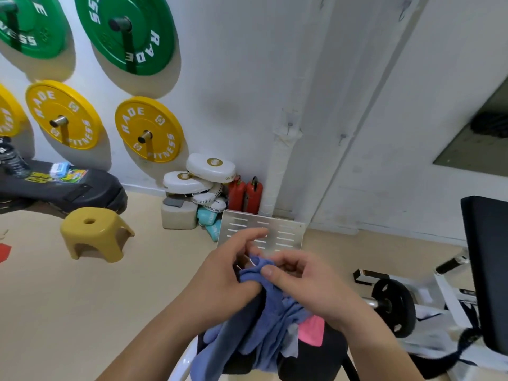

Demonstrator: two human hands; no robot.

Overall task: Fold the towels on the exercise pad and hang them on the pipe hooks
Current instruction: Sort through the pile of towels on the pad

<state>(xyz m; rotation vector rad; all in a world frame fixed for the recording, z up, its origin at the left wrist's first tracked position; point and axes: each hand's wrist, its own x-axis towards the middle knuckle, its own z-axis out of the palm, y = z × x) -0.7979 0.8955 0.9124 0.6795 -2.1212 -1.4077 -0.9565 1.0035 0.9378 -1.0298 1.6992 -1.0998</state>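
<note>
Hands were close together: the right hand pinched the top of a blue towel, probably seeking a corner to fold; the left hand touched it, grip unclear. The towel draped over a black pad.

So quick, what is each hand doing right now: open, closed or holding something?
Left hand: holds the blue towel at its top edge.
Right hand: pinches the same towel, thumb on top.
</note>
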